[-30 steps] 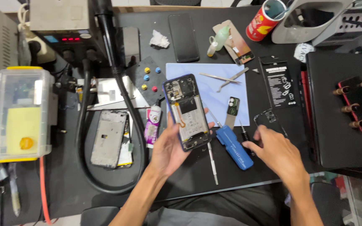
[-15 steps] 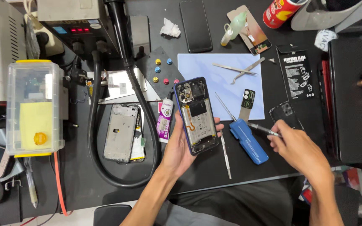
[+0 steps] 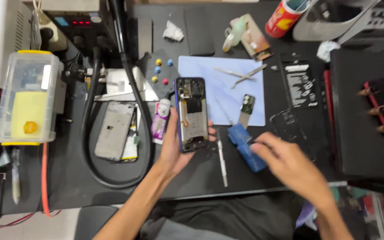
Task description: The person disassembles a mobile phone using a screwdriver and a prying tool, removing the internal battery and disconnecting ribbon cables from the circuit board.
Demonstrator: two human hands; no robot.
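Far left: clear plastic box w/ yellow lid (image 3: 26,98), on black bench. Left hand (image 3: 174,149) clamped round opened blue-framed smartphone, back cover off (image 3: 192,114), held just above bench centre, beside pale blue mat (image 3: 227,84). Right hand (image 3: 285,162) over blue rectangular block (image 3: 245,142), blurred; cannot tell if fingers closed.

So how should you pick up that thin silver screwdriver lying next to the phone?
Pinch the thin silver screwdriver around the middle of its shaft, coming from above. It lies flat on the black table, with bare table on both long sides for fingertips.
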